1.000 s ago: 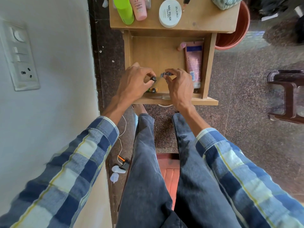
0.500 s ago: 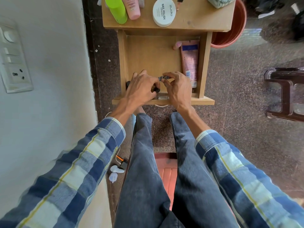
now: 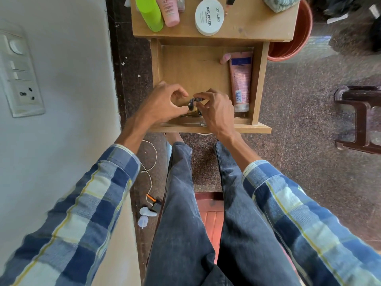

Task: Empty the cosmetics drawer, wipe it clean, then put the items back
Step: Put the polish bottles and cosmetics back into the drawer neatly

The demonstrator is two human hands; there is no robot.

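The wooden drawer (image 3: 195, 67) is pulled out under the table top. Both my hands are low in its front part. My left hand (image 3: 162, 103) pinches a small gold-and-dark bottle (image 3: 190, 108) between thumb and fingers. My right hand (image 3: 216, 109) grips a small dark item (image 3: 195, 99) at its fingertips, touching the bottle. A pink tube (image 3: 240, 79) lies along the drawer's right wall, a small pink cap (image 3: 225, 58) beside its far end. A thin metal tool (image 3: 185, 123) lies against the drawer's front wall.
On the table top (image 3: 257, 27) stand a green bottle (image 3: 149, 13), a pink tube (image 3: 168, 10), a white nail polish jar (image 3: 209, 16) and a folded cloth (image 3: 280, 3). An orange tub (image 3: 296, 38) sits behind right; a dark stool (image 3: 358, 118) right; wall with switchboard (image 3: 20, 79) left.
Both hands have dropped from mid-drawer to its front and stay close together on the small items. The camera has tilted slightly; the pink tube has not moved.
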